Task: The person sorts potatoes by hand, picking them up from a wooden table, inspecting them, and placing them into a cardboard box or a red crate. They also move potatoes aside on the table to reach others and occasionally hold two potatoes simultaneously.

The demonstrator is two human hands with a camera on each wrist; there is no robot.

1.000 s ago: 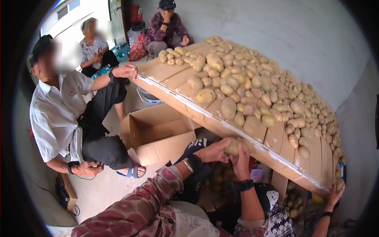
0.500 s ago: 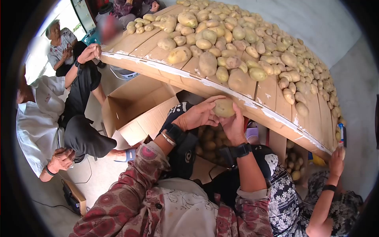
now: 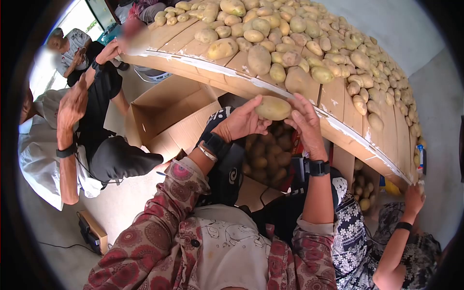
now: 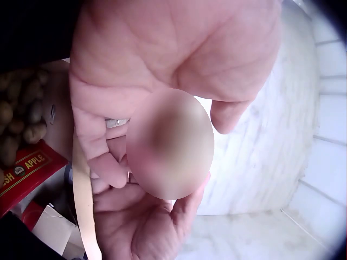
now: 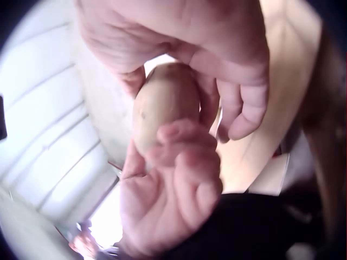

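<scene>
In the head view a pale yellow, oval potato (image 3: pixel 273 108) is held up in front of the table's near edge. My left hand (image 3: pixel 240 122) grips its left end between thumb and curled fingers. At the other end my right hand (image 3: pixel 309 128) has its thumb and fingers around the potato. The right wrist view shows the potato (image 5: pixel 167 105) between both hands, with the left fingers bent over its lower side. A blur covers the potato (image 4: pixel 171 145) in the left wrist view.
A board table (image 3: pixel 241 72) bears many potatoes (image 3: pixel 309 29). Below it are an open cardboard box (image 3: pixel 169 108) and a box of potatoes (image 3: pixel 266 157). A person in a white shirt (image 3: pixel 43 140) sits left; another person's hand (image 3: pixel 414 197) is at the table's right corner.
The potato has turned lengthwise between my hands, and my right fingers have opened out more. The view has tilted down. The person on the left has raised a hand.
</scene>
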